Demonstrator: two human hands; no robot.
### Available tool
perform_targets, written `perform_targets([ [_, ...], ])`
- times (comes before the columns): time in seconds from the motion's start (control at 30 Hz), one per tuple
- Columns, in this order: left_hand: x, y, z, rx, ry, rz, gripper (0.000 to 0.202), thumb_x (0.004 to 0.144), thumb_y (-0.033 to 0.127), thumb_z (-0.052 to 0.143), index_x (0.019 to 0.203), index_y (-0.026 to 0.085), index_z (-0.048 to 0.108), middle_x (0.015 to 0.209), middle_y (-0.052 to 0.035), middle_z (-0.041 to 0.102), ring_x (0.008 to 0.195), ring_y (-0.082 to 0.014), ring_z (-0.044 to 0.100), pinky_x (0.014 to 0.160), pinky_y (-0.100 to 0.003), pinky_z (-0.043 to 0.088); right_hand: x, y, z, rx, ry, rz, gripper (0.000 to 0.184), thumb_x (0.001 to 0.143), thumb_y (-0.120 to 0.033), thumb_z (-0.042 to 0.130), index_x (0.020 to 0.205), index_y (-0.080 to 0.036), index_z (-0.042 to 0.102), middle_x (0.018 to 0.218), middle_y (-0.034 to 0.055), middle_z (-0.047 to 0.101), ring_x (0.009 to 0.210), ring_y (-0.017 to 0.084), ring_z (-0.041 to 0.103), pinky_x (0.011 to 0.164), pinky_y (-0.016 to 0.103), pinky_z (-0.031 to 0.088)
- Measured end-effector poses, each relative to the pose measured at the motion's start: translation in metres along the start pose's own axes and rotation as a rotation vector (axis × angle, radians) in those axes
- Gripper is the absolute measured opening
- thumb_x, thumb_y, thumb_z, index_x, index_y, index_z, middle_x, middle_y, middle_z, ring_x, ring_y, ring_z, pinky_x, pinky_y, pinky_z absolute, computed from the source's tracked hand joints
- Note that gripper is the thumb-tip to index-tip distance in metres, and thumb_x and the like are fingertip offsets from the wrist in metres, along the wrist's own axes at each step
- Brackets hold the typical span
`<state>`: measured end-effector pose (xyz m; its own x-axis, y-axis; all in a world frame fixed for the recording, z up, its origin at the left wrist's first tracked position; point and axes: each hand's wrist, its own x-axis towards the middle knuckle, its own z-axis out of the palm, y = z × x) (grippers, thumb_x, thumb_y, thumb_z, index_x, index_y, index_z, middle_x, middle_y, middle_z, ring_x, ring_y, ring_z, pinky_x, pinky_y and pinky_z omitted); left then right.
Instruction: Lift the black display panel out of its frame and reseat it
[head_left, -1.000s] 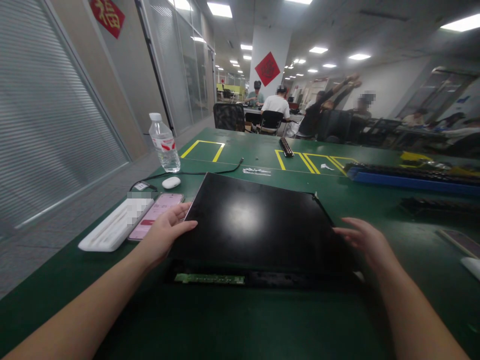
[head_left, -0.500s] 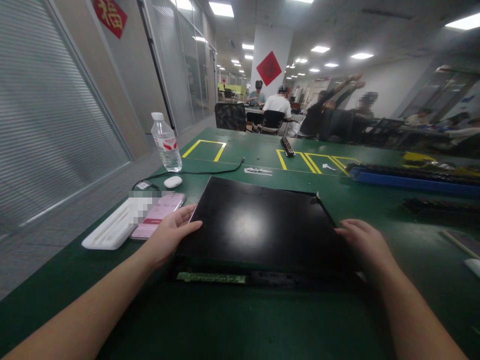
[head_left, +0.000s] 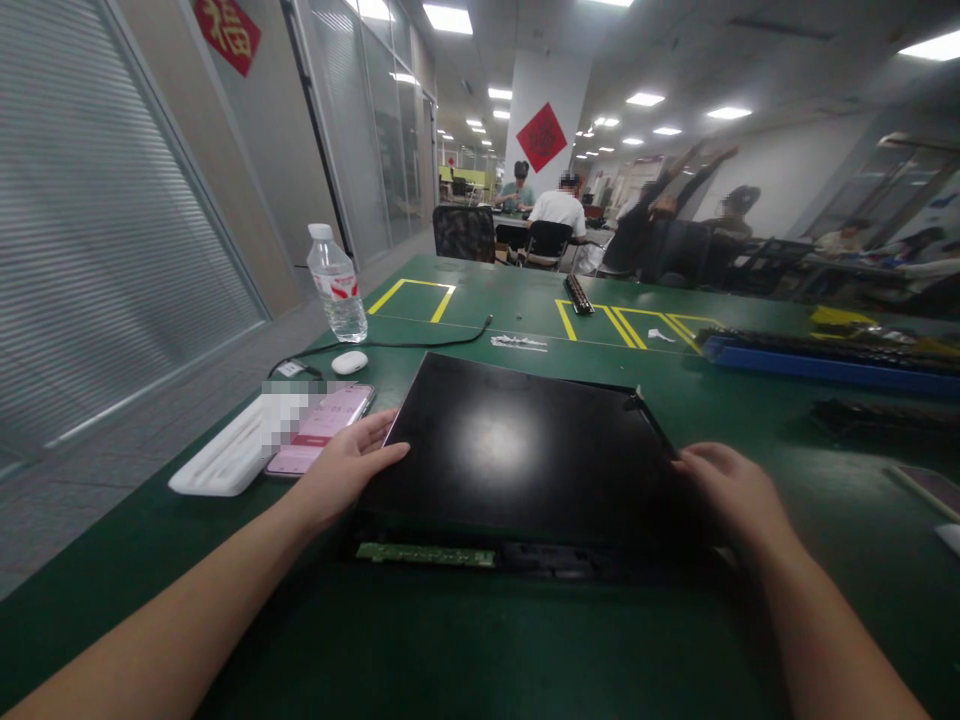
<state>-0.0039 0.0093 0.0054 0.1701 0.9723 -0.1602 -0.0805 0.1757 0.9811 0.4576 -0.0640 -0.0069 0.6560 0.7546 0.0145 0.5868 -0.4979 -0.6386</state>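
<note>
A glossy black display panel (head_left: pixel 517 430) lies tilted in front of me, with a bright round reflection in its middle. Along the near side, under its edge, shows a green circuit board strip (head_left: pixel 425 554) on a dark base. My left hand (head_left: pixel 358 462) is closed on the panel's left edge, thumb on top and fingers beneath. At the right edge, my right hand (head_left: pixel 729 487) pinches the rim between thumb and fingers. The fingertips under the panel are hidden. Beside my left hand lies a phone (head_left: pixel 304 458) with a pink screen.
Left on the green table (head_left: pixel 480 650) are a white case (head_left: pixel 217 465), a white earbud case (head_left: pixel 349 362), a black cable (head_left: pixel 420 346) and a water bottle (head_left: pixel 337 290). Far right, a blue tray (head_left: pixel 832 366) holds dark parts. A dark strip (head_left: pixel 577 294) sits at the back. People sit beyond.
</note>
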Motion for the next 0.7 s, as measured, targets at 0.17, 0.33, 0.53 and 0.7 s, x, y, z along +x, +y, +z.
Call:
perform_targets([
  [0.17,-0.002,0.003,0.003,-0.006,-0.003,0.01,0.057,0.053,0.037,0.104,0.104,0.024,0.081,0.115,-0.0117,0.086,0.125,-0.0399,0.073,0.11,-0.047,0.057,0.002,0.003,0.0,-0.03,0.0,-0.041,0.03,0.073,-0.054,0.067,0.084,-0.028,0.075,0.08,0.0076,0.079,0.075,0.03,0.069,0.068,0.04,0.048],
  [0.33,-0.002,0.003,0.004,-0.01,0.033,0.001,0.059,0.05,0.03,0.104,0.104,0.022,0.081,0.113,-0.0123,0.086,0.124,-0.0398,0.074,0.104,-0.045,0.061,0.006,0.009,0.002,-0.03,0.009,-0.061,0.028,0.072,-0.052,0.069,0.085,-0.028,0.076,0.078,0.0072,0.078,0.075,0.029,0.069,0.068,0.04,0.048],
  [0.53,-0.002,0.001,0.003,-0.13,0.001,-0.069,0.057,0.061,0.021,0.098,0.115,0.019,0.078,0.107,-0.0117,0.088,0.101,-0.0341,0.083,0.079,-0.035,0.069,0.009,0.013,0.004,0.021,0.016,-0.037,0.029,0.07,-0.05,0.071,0.087,-0.028,0.077,0.082,0.0068,0.08,0.077,0.029,0.07,0.07,0.04,0.049],
  [0.7,0.003,-0.004,-0.002,-0.203,-0.032,-0.107,0.065,0.064,0.014,0.094,0.126,0.016,0.075,0.105,-0.0132,0.088,0.094,-0.0312,0.085,0.072,-0.029,0.068,0.008,0.012,0.005,0.034,0.009,-0.01,0.031,0.07,-0.051,0.071,0.089,-0.027,0.077,0.082,0.0072,0.08,0.078,0.03,0.07,0.07,0.041,0.049],
])
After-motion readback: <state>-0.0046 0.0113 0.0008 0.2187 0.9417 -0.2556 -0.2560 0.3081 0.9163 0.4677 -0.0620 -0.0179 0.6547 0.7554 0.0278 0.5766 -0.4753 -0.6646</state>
